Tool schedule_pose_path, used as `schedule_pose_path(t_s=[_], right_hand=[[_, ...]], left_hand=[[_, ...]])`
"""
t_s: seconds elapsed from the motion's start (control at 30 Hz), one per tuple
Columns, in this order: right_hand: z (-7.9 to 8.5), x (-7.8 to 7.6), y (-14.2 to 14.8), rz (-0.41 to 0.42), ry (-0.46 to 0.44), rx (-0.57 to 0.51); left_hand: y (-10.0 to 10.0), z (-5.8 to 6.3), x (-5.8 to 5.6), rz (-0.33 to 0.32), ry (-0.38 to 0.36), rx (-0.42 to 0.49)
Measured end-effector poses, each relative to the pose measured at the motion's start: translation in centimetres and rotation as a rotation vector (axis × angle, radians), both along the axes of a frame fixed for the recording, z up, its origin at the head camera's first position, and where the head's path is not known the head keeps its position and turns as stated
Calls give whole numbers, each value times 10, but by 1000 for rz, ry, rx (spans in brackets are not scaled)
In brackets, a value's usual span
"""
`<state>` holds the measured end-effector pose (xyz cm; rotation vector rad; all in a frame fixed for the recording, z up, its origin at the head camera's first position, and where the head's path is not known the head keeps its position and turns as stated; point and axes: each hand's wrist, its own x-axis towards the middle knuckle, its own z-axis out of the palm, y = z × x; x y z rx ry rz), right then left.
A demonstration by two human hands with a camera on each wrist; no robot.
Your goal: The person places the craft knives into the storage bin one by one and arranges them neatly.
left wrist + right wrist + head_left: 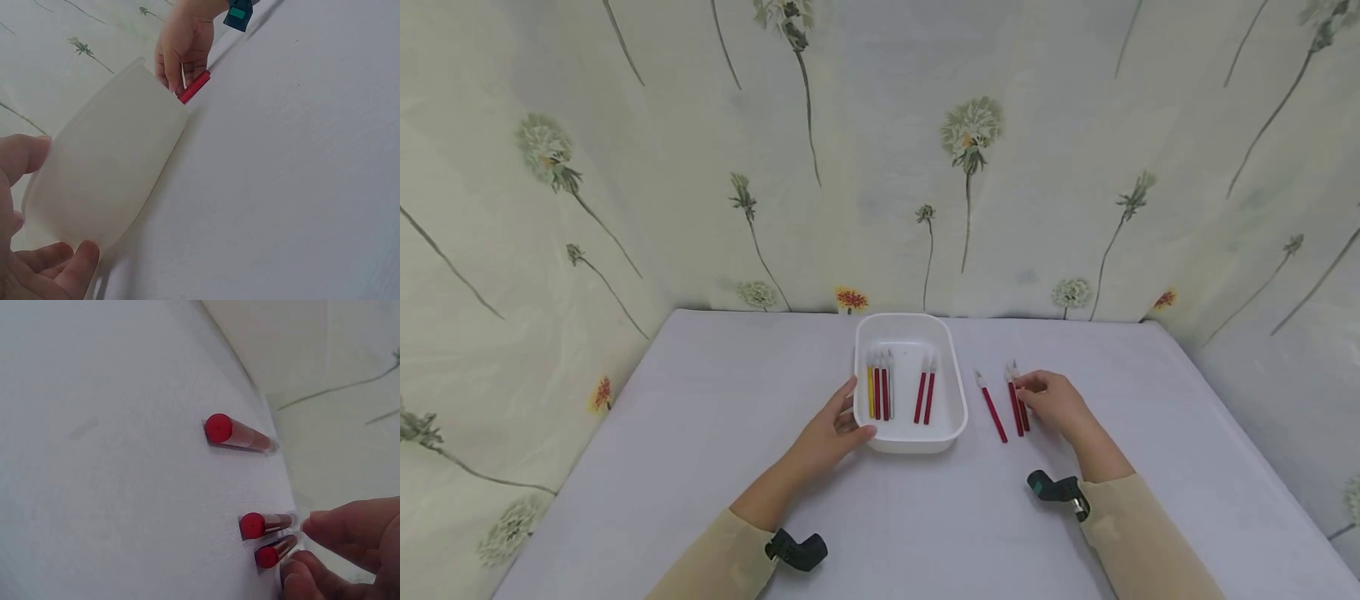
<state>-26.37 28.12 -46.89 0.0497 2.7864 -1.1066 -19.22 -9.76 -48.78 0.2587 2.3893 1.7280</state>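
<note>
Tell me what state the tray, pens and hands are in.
Tray: uncovered, partly filled.
Tray pens: lying in two groups.
Loose pens: three, lying right of the tray.
Left hand: holding the tray's side.
Right hand: at the loose pens, grip unclear.

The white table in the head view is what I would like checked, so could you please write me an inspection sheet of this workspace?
Surface: white table, carrying the tray and loose sticks.
Job's things: white tray holds six pen-like sticks in two groups: one yellow, four red, one pale; three red sticks lie outside, to its right.
Clutter: nothing seen.
Left hand: grips the tray's near left corner.
Right hand: fingertips at the rightmost loose stick; whether they pinch it is unclear.
Cables: nothing seen.
Surroundings: pale backdrop printed with dandelions.
</note>
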Motion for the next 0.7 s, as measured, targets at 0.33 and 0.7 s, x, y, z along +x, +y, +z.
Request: schedule_pose_path(t_s=[0.33, 0.7], right_hand=[[-5, -1, 2, -9, 13, 4], [-7, -6, 7, -8, 6, 29]], left_hand=[[1, 2, 1, 2, -3, -10], [1, 2, 1, 8, -7, -14]])
